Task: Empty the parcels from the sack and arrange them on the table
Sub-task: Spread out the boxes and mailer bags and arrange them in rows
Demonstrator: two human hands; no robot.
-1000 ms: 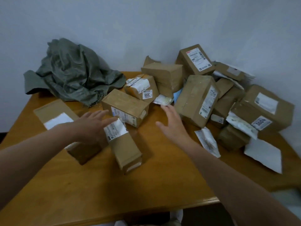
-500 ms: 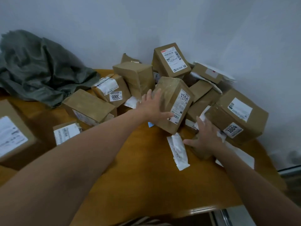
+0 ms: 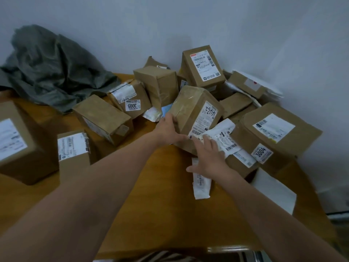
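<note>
A wooden bench (image 3: pixel 160 214) by a pale wall is carrying a heap of cardboard parcels (image 3: pixel 204 67).
The left hand (image 3: pixel 168 129) is gripping the lower corner of a tilted box (image 3: pixel 192 108) in the heap. Just right of that box, the right hand (image 3: pixel 209 157) is lying open, fingers spread, on a white packet (image 3: pixel 224 137). Far left of the box, the green sack (image 3: pixel 52 72) is lying crumpled.
</note>
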